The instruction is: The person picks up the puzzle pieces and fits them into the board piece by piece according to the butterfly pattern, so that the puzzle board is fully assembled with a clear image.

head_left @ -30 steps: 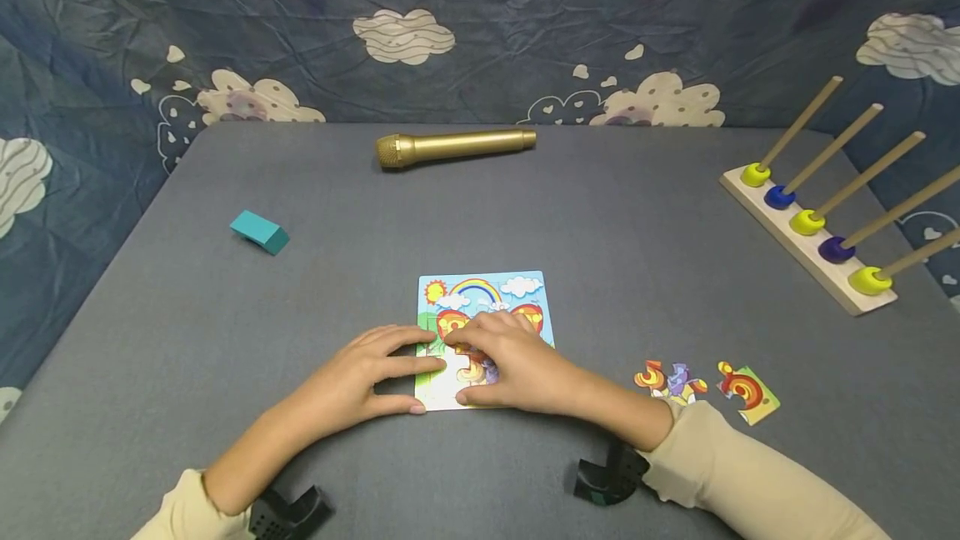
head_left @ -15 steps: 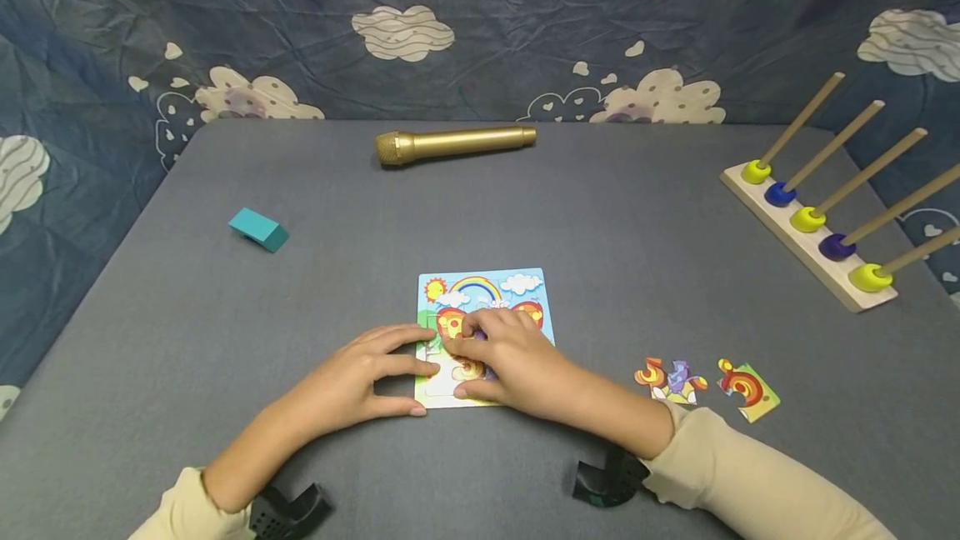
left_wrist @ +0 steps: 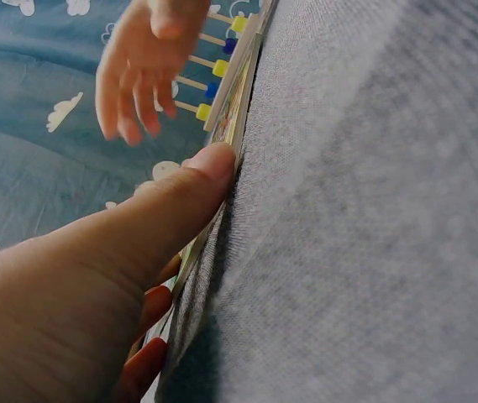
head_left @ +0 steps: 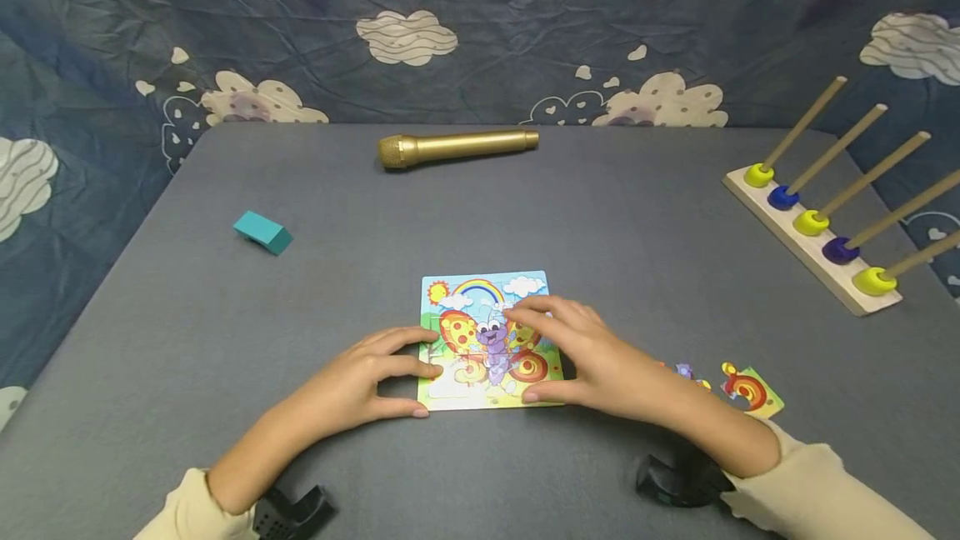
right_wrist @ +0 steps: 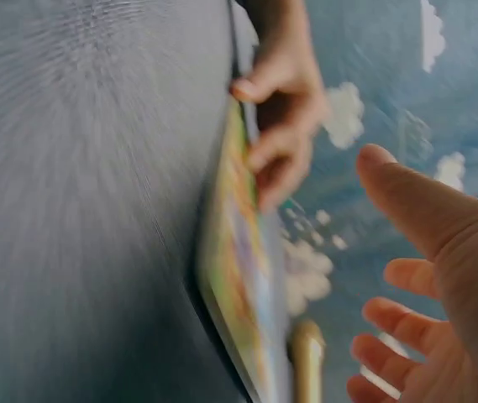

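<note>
A square jigsaw puzzle [head_left: 480, 294] with a butterfly, sun and rainbow lies flat on the table. Its lower-left part looks paler than the rest. My left hand [head_left: 367, 373] rests at the puzzle's left side, fingertips on that edge and thumb at the lower-left corner. Over the right side hovers my right hand [head_left: 592, 352], fingers spread and holding nothing; the right wrist view also shows this hand [right_wrist: 440, 294] apart from the board. Two loose puzzle pieces lie farther right: one piece [head_left: 752, 390] shows a red-orange swirl, and the other piece [head_left: 684, 371] is mostly hidden behind my right forearm.
A gold microphone [head_left: 457, 147] lies at the back of the grey table [head_left: 600, 215]. To the left sits a teal block [head_left: 262, 232]. A wooden peg stand [head_left: 813, 248] with yellow and blue beads stands at the right.
My right hand has lifted off the middle of the puzzle and moved right, its fingers spreading, uncovering the butterfly. Its forearm now covers most of one loose piece. The left hand stays put.
</note>
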`<state>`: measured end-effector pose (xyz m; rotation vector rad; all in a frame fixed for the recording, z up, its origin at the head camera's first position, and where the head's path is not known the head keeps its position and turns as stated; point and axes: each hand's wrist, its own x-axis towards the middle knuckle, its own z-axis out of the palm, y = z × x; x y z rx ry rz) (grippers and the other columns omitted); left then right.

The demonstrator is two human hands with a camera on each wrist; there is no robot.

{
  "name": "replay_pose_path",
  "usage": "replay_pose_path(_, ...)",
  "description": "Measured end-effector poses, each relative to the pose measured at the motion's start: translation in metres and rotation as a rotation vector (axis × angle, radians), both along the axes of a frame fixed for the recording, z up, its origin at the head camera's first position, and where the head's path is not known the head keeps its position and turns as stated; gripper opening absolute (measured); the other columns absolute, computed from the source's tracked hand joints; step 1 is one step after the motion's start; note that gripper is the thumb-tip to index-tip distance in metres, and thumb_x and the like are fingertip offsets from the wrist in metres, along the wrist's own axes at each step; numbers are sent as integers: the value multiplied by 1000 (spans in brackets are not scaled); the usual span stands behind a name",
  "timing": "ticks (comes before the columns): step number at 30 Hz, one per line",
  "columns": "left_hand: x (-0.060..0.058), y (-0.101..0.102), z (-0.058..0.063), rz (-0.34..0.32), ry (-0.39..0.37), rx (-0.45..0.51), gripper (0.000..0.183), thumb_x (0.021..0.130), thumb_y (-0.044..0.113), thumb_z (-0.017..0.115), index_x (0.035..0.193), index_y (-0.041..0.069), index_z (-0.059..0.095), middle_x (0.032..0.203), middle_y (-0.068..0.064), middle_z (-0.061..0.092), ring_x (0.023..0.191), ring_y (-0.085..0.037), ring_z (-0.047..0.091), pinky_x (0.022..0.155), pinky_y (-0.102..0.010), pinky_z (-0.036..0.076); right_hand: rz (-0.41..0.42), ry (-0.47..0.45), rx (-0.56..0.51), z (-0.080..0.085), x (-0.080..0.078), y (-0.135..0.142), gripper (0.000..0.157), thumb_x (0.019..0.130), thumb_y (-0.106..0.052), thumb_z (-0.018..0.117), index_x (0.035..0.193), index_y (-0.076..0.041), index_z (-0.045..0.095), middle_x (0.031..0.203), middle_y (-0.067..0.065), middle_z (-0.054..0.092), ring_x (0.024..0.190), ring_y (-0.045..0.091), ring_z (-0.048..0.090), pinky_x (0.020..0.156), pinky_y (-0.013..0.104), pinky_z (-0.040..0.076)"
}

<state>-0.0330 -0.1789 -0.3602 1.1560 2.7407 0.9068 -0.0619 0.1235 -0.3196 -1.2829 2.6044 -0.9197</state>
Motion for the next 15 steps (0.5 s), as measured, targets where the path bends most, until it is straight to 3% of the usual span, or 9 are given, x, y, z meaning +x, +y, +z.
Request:
replay_pose_path(7, 2, 1, 1, 20, -10, -14, 38, 76, 44, 67, 108, 23, 66, 130, 2, 44, 120, -20, 38, 95, -42, 34, -157, 87, -28, 13, 12, 59, 81, 64, -31, 80, 134, -17, 41, 130, 2, 40, 115, 20, 37, 82, 42, 38)
replay_pose_path(15, 2, 2, 2, 26, -13, -10, 38, 76, 43, 68, 108, 23, 66, 130, 1, 45, 120, -20, 39, 95, -42, 34, -284, 5, 52, -7, 26, 108, 84, 61, -31, 82, 134, -17, 42, 124, 7, 43, 109, 28, 38, 79, 52, 32)
